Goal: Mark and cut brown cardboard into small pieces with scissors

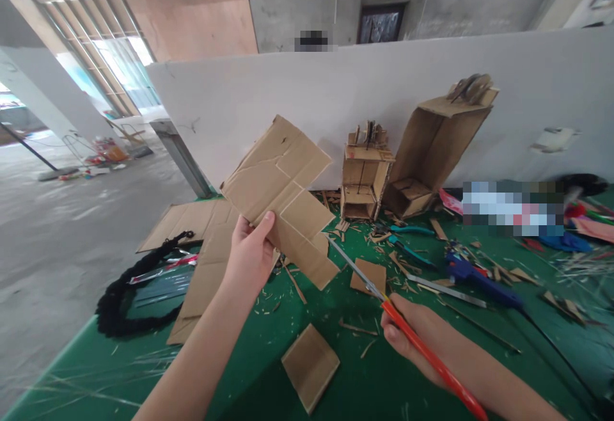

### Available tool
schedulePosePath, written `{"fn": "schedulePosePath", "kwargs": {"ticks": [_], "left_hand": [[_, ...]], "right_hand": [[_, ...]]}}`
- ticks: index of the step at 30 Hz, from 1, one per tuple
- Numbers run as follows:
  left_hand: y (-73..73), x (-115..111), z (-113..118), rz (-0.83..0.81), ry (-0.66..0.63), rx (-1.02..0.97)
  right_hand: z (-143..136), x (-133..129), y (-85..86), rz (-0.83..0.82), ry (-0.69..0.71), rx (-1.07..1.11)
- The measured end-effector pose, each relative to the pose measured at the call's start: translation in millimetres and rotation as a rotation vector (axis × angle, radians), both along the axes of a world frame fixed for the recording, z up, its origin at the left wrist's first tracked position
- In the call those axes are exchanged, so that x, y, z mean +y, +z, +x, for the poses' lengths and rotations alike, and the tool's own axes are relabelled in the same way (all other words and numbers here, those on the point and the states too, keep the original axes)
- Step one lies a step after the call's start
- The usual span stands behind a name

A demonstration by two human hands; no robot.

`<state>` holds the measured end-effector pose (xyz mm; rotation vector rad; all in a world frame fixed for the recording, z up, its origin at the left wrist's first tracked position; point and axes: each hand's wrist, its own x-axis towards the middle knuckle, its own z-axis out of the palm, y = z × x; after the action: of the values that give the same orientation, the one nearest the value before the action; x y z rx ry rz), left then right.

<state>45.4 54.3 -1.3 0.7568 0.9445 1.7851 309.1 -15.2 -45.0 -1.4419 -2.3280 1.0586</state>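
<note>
A flat piece of brown cardboard (259,171) with cut notches and scored lines is raised above the table, pinched at its lower left edge by my left hand (254,248), thumb on top. My right hand (417,331) is closed round the red handles of a pair of scissors (407,330). The metal blades point up and left, their tip close to the cardboard's right edge. Below them on the green table lie two loose cardboard squares, one near the front (311,366) and one partly behind the blades (371,274).
Two cardboard boxes with discs on top, one small (362,168) and one tall (441,146), stand by the white partition (249,88). Teal-handled pliers (412,251), a blue glue gun (480,282) and scraps lie right. Large cardboard (206,274) and a black fuzzy coil (112,306) lie left.
</note>
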Motion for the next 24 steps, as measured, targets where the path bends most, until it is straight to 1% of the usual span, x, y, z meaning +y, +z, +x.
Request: {"fn": "schedulePosePath", "kwargs": {"ticks": [5,9,14,16,20,24], "left_hand": [[-3.5,0,3,0.004,-0.075,-0.031],[-5.6,-3,6,-0.030,-0.110,-0.020],[-7.2,-5,10,-0.025,-0.184,-0.024],[-9.0,-4,12,-0.035,-0.191,-0.029],[-14.4,-3,14,-0.111,-0.192,-0.075],[-18.4,-4,21,-0.152,-0.151,-0.093]], "right_hand": [[2,3,2.9,0.018,-0.043,-0.116],[1,4,8.8,0.057,-0.039,-0.132],[-4,5,14.5,0.099,-0.061,-0.201],[-6,7,12.5,0.124,-0.070,-0.210],[-6,12,4.8,0.143,-0.104,-0.222],[-5,15,-1.6,0.141,-0.122,-0.221]]}}
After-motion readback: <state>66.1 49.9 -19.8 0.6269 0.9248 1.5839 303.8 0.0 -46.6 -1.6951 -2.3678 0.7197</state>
